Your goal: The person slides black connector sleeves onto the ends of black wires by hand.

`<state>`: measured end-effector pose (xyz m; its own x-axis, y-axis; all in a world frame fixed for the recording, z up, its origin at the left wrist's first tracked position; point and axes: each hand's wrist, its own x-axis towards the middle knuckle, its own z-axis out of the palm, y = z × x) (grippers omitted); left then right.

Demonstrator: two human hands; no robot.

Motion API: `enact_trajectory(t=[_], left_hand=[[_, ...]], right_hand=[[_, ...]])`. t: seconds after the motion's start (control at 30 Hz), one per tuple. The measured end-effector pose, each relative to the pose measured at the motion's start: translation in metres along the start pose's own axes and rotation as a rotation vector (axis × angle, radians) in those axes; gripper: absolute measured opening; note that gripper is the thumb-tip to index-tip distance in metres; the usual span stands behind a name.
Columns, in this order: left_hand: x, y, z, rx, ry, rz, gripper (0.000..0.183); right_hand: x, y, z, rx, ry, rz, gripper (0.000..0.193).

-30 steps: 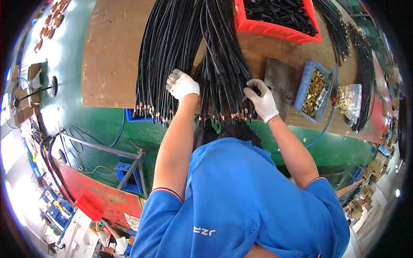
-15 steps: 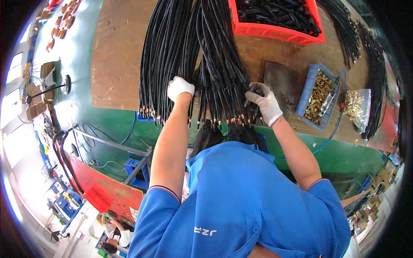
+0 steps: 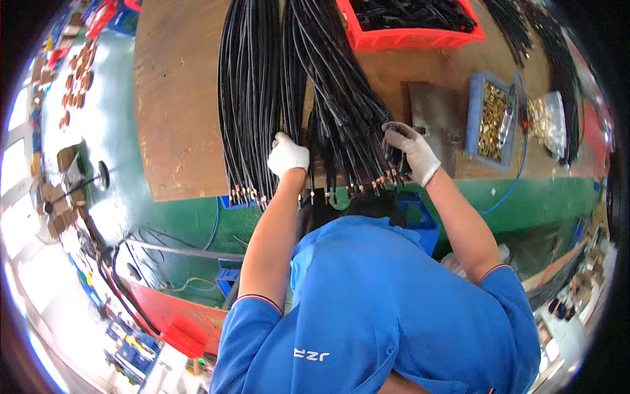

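While the left end of the brown workbench [image 3: 177,105] shows plain board, a dense left group of black cables [image 3: 249,98] runs down it, fairly parallel, with coppery tips [image 3: 249,197] at the near edge. Beside its right margin lies the white-gloved left hand [image 3: 289,156], fingers curled over a narrower run of cables; whether it truly grips them cannot be told, since the fingertips are hidden. Next comes the right group of black cables [image 3: 341,108], fanning out toward the person, its ends more uneven and crossing one another. At its outer edge the right hand [image 3: 415,152], gloved with darkened fingers, is closed around a few of these cables just above their ends. So the cables appear parted into groups and stripped at the tips, the left group looking the more settled, the right one still loose. Beyond it stand a red crate [image 3: 420,41] of black parts, a dark flat plate [image 3: 431,108], a blue bin [image 3: 481,155] and a clear bag [image 3: 548,125]; both of these hold brass-coloured pieces, seemingly unused so far, as none can be made out on the cable tips.
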<state>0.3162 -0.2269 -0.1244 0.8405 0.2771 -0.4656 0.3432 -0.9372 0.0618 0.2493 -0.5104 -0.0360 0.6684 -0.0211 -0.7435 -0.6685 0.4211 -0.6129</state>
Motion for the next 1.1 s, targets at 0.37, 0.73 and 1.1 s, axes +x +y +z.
enact_trajectory(t=[0.37,0.73,1.1], left_hand=[[0.009,-0.009,0.0,-0.051,0.045,0.081,0.041],[0.029,-0.016,-0.004,-0.2,-0.209,-0.03,0.043],[0.05,-0.061,-0.042,-1.213,-1.251,-0.09,0.035]], right_hand=[[-0.05,0.088,0.099,0.095,0.024,0.038,0.033],[-0.016,0.103,0.119,-0.062,-0.012,0.074,0.039],[0.0,0.12,0.144,-0.369,-0.158,-0.053,0.057]])
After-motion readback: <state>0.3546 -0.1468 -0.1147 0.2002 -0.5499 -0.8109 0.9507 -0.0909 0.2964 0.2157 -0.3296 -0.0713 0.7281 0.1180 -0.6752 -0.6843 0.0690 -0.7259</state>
